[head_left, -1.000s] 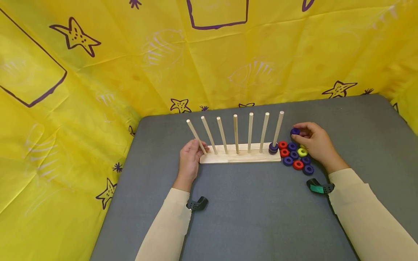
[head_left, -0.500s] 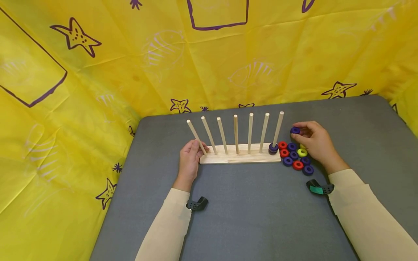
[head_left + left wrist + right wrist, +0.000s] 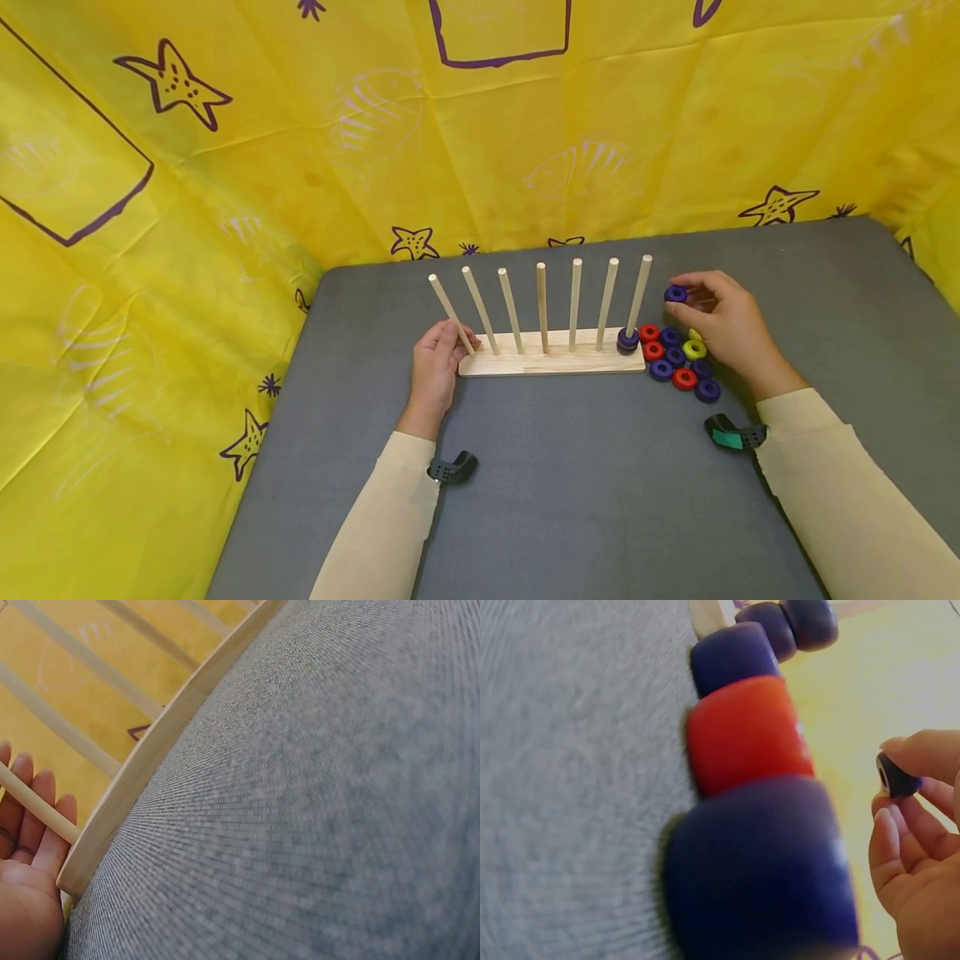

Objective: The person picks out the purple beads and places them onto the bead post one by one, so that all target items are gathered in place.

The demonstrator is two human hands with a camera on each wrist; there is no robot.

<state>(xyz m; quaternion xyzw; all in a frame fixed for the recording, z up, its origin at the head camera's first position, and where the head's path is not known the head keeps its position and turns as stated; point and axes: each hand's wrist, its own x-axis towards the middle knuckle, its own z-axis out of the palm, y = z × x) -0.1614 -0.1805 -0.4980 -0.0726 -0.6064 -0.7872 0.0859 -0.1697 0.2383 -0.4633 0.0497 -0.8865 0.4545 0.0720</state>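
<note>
A wooden peg rack (image 3: 525,363) with several upright pegs stands on the table. My left hand (image 3: 433,371) is at its left end and holds the leftmost peg (image 3: 452,315), with fingers behind the peg in the left wrist view. Dark blue rings (image 3: 627,341) are stacked low on the rightmost peg (image 3: 640,293). My right hand (image 3: 723,329) pinches another dark blue ring (image 3: 676,294) between thumb and fingers, raised above the loose rings and apart from the rack. In the right wrist view, this pinched ring (image 3: 898,778) shows its hole side-on.
Loose red rings (image 3: 684,379), blue rings (image 3: 707,390) and yellow rings (image 3: 694,350) lie in a cluster against the rack's right end, under my right hand. A yellow patterned cloth (image 3: 480,150) hangs behind and left of the grey table (image 3: 555,483).
My right hand has risen slightly and shifted a little away from me with the blue ring pinched in it. The left hand and the rack have stayed in place.
</note>
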